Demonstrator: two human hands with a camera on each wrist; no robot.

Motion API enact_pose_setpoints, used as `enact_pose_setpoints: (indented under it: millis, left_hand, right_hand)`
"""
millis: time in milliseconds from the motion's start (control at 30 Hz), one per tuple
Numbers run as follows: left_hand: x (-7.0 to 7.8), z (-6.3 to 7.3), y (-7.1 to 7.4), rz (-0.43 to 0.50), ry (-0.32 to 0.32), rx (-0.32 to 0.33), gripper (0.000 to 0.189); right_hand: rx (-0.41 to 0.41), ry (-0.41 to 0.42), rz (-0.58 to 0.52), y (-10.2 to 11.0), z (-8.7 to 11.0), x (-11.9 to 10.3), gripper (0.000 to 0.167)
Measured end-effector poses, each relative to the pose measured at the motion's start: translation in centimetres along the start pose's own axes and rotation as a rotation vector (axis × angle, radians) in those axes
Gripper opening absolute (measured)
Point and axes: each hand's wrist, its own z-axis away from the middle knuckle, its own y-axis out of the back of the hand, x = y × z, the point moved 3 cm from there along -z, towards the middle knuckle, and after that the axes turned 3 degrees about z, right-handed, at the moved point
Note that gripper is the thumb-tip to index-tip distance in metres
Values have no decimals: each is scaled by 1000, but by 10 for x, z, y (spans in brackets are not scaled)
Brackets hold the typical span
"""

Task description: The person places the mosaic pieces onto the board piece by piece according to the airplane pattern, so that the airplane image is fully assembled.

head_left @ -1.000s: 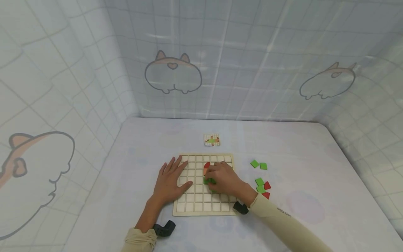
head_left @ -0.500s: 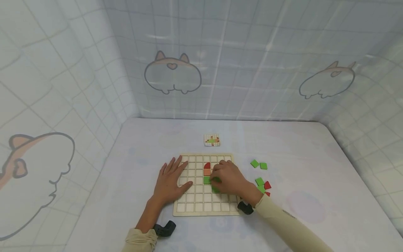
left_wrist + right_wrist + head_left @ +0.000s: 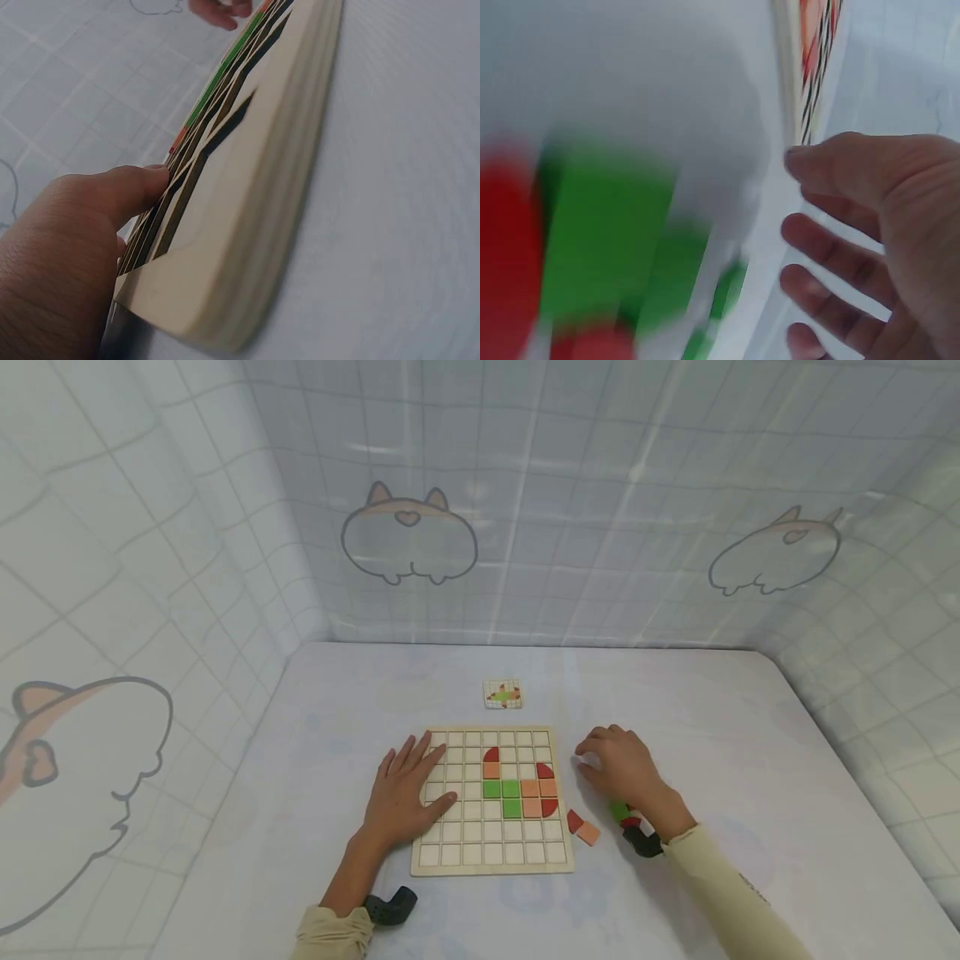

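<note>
My left hand (image 3: 401, 797) rests with spread fingers on the left side of a wooden grid board (image 3: 452, 856); in the left wrist view its thumb (image 3: 135, 191) touches the board's surface. Green square tiles (image 3: 512, 808), orange squares (image 3: 531, 788) and red quarter-round tiles (image 3: 491, 755) sit in the grid's cells. To the right of the board, my right hand (image 3: 622, 768) hovers above the table with bent, parted fingers and nothing between them. Beneath it lie loose green tiles (image 3: 604, 232) and red tiles (image 3: 506, 255), blurred in the right wrist view and partly hidden in the head view.
A small pattern card (image 3: 502, 694) lies behind the board. Between board and right hand are a loose red quarter-round (image 3: 574, 821) and a loose orange square (image 3: 588, 833). Hanging cloth (image 3: 570, 527) with animal drawings encloses the table's back and sides.
My right hand has left the board and moved right, over the loose tiles. This uncovers the orange, red and green tiles in the grid. The left hand stays in place.
</note>
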Motion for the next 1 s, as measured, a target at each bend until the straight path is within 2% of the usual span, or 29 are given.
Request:
enact_pose_setpoints:
  millis: [100,200,367,500,667,800,900,1000]
  left_hand:
    - [0,0,0,-2,-3,1,77]
    - [0,0,1,1,-5,3,77]
    - [0,0,0,1,-4,3,77]
    - [-1,-1,0,0,-4,8,77]
    - [-1,-1,-1,-2,10,13,77]
    - [0,-1,-1,9,11,0,77]
    - [1,0,-1,0,14,-7,77]
    - [1,0,0,-4,16,-4,77]
  right_hand:
    - [-50,-102,5,4,7,21,20]
    - [-113,-180,-45,7,14,35,20]
    - [-173,-242,-154,10,20,47,18]
    - [-176,-267,-176,11,21,50,16]
    - [-135,-256,-152,12,20,51,18]
    - [-106,-247,-129,14,20,43,23]
    - [-72,-180,-126,14,16,25,22]
    - [-23,-57,-118,12,9,0,18]
